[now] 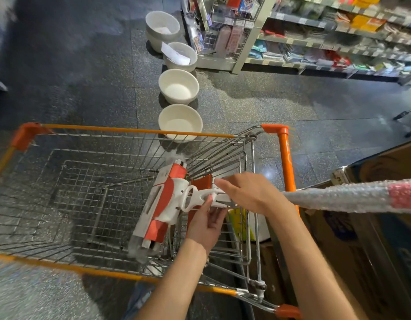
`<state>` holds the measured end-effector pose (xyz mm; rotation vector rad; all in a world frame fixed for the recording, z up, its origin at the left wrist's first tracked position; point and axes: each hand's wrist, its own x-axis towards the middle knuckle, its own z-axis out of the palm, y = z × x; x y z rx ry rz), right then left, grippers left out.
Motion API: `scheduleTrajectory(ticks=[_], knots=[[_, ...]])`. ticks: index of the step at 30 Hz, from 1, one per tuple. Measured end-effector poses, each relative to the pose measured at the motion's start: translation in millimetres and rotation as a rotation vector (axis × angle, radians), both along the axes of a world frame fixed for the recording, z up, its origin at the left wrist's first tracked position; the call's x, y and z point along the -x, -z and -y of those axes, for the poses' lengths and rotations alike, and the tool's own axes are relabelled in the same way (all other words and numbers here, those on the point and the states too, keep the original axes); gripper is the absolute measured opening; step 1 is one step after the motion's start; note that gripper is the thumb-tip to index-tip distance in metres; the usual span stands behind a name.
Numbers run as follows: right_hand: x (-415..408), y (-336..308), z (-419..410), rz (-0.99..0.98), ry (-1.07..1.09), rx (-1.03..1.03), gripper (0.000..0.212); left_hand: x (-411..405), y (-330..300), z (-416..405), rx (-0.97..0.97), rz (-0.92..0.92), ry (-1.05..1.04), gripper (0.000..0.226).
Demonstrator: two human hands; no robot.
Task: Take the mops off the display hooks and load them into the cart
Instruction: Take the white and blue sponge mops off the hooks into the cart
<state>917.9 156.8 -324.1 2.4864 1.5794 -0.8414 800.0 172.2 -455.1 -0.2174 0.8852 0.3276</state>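
**Mop head going down into the cart**

Seen from above: an orange-framed wire cart (285,162) on a dark speckled floor (84,77). Inside the basket, toward its right side, the white and red head of a mop (163,204), tilted and pointing down at the wire bottom. Long axis running from that head up and to the right, across the right rim of the cart, with the bubble-wrapped handle (343,198) reaching well out past the frame edge.

Left hand (207,222) underneath the white neck joint, fingers curled up against it, apparently gripping. Right hand (248,192) laid over the same joint from above, fingers fairly straight, pressing rather than clasping. Both hands at the neck, just beside the head; neither on the far handle.

Likely next: easing the head lower, with the long handle left sticking out over the rim.

Beyond the cart, four white basins (178,86) in a row on the floor and stocked shelves (315,38) at upper right
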Motion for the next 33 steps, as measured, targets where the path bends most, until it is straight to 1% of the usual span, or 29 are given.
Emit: scheduleTrajectory(ticks=[6, 10, 13, 16, 18, 20, 22, 24, 27, 29, 31, 33], knots=[[14.3, -46.5, -2.7, 0.087, -0.100, -0.084, 0.054, 12.6, -49.3, -2.3, -0.072, 0.064, -0.034, 0.021], [20.5, -77.8, -1.6, 0.167, -0.107, -0.090, 0.060, 15.9, -81.2, 0.5, -0.110, 0.075, -0.064, 0.018], [25.8, -101.7, 7.0, 0.234, -0.116, -0.107, 0.068, 22.5, -105.5, 4.9, -0.179, 0.112, -0.082, 0.025], [32.9, -121.4, 14.5, 0.322, -0.106, -0.100, 0.072, 29.4, -120.9, 13.2, -0.426, 0.095, -0.043, 0.040], [38.7, -135.2, 19.6, 0.348, -0.095, -0.123, 0.068, 33.9, -133.4, 20.1, -0.523, 0.099, -0.071, 0.052], [46.0, -150.1, 23.7, 0.360, -0.103, -0.145, 0.063, 39.8, -150.9, 24.5, -0.595, 0.104, -0.078, 0.051], [55.3, -166.7, 28.3, 0.381, -0.128, -0.163, 0.061, 47.5, -170.1, 24.3, -0.564, 0.154, -0.116, 0.042], [62.5, -183.3, 30.9, 0.426, -0.164, -0.199, 0.059, 52.7, -187.7, 19.8, -0.483, 0.228, -0.164, 0.039], [73.4, -211.9, 34.9, 0.518, -0.243, -0.252, 0.055, 61.2, -220.5, 14.6, -0.452, 0.257, -0.226, 0.029], [78.0, -230.1, 35.6, 0.582, -0.292, -0.293, 0.051, 66.5, -239.3, 13.2, -0.453, 0.275, -0.264, 0.037], [85.1, -248.4, 37.3, 0.625, -0.329, -0.341, 0.046, 74.2, -256.1, 11.4, -0.504, 0.271, -0.281, 0.046], [93.4, -264.3, 39.2, 0.635, -0.353, -0.389, 0.046, 84.2, -271.2, 9.6, -0.560, 0.280, -0.299, 0.044]])
